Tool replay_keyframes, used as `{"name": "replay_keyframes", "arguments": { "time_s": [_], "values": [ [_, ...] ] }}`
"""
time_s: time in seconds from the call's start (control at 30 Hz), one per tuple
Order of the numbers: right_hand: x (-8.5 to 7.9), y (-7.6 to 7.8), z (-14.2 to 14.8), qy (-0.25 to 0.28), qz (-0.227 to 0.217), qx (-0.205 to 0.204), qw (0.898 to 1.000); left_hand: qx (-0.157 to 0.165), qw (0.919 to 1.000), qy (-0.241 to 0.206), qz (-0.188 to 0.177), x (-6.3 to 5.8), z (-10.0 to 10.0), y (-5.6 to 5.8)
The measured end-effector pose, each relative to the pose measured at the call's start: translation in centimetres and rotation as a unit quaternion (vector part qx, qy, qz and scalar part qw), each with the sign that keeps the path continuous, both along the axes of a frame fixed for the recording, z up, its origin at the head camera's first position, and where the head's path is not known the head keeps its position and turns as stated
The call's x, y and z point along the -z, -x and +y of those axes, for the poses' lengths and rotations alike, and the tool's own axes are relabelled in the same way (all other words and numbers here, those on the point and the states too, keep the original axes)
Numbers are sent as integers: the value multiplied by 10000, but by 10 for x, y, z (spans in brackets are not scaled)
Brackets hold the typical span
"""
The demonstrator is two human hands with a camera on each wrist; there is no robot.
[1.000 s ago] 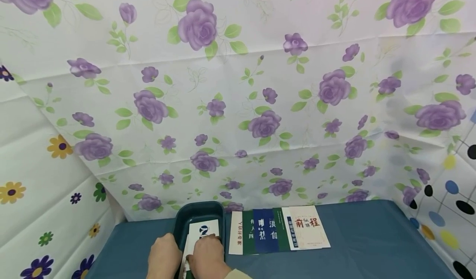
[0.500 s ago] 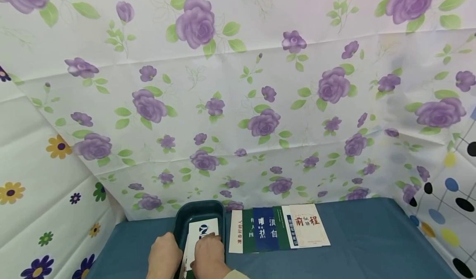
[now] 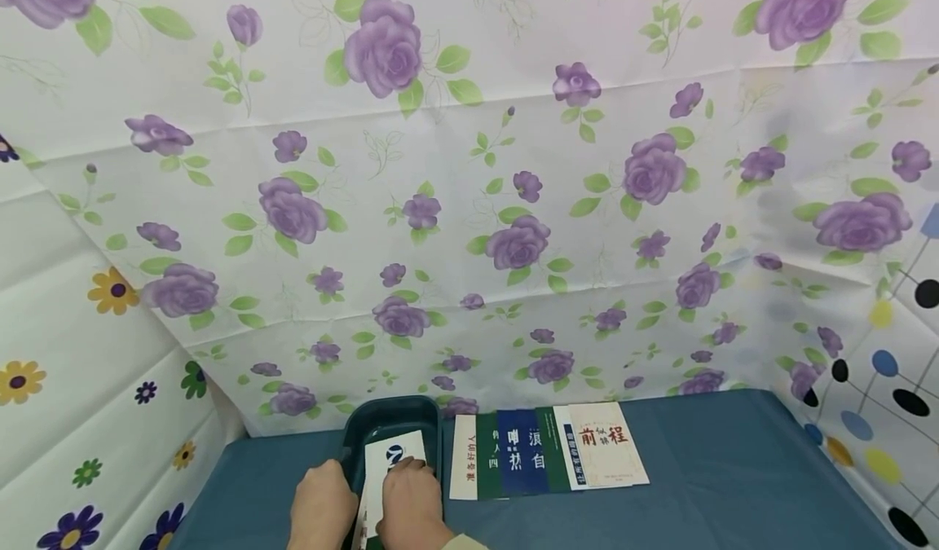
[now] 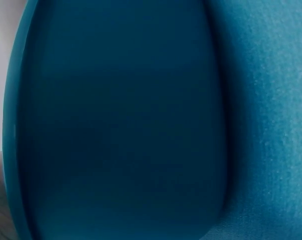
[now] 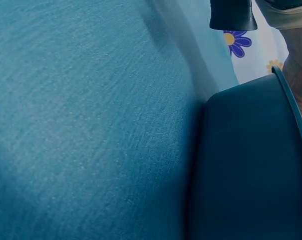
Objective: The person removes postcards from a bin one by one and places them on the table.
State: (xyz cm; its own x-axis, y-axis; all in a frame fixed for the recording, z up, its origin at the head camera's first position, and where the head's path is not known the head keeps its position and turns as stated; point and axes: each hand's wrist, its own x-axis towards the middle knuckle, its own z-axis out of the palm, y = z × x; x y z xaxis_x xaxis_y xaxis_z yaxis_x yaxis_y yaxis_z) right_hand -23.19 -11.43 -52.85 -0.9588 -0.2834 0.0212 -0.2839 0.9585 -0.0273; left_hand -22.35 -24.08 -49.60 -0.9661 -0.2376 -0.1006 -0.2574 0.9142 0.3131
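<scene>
A dark teal plastic bin (image 3: pixel 392 406) stands near the back left of the table. Inside it lies a white card (image 3: pixel 376 473) with a dark blue round logo near its top; a green part shows lower down. My right hand (image 3: pixel 412 501) pinches this card from above, covering its right side. At the bin's left rim is my left hand (image 3: pixel 323 508), knuckles up, its fingertips hidden. The bin's outer wall (image 4: pixel 125 125) fills much of the left wrist view. In the right wrist view, the bin's other side wall (image 5: pixel 248 165) shows, with no fingers beside it.
Right of the bin, several overlapping cards lie in a row: a cream one (image 3: pixel 464 456), green and blue ones (image 3: pixel 522 452), and a pale one with red characters (image 3: pixel 605 444). A blue cloth (image 3: pixel 719 468) covers the table. A flowered sheet (image 3: pixel 469 208) hangs behind.
The white card in the bin has shifted slightly left under my right hand. My left hand stays at the bin's left rim, and the row of cards lies as before.
</scene>
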Motion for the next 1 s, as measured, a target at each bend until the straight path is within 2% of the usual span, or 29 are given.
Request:
{"name": "replay_keyframes", "arguments": {
  "time_s": [0.13, 0.33, 0.47, 0.63, 0.83, 1.0],
  "values": [
    [0, 2, -2, 204, -138, -76, 9997, 24, 10000, -33, 20, 1, -2, 0],
    [0, 4, -5, 735, -757, 94, 9944, 62, 10000, -15, -24, 3, -4, 1],
    [-1, 5, -7, 606, -1045, 336, 9921, 21, 9999, -59, -137, 3, -3, 2],
    [2, 5, -10, 432, -878, 509, 9939, -60, 9999, -9, -80, 3, -2, 2],
    [3, 3, -11, 894, -606, 561, 9926, -34, 10000, -46, 23, 3, -2, 1],
    [2, 4, -11, 841, -757, 534, 9921, 30, 9999, -111, -19, 3, -2, 0]
  ]
}}
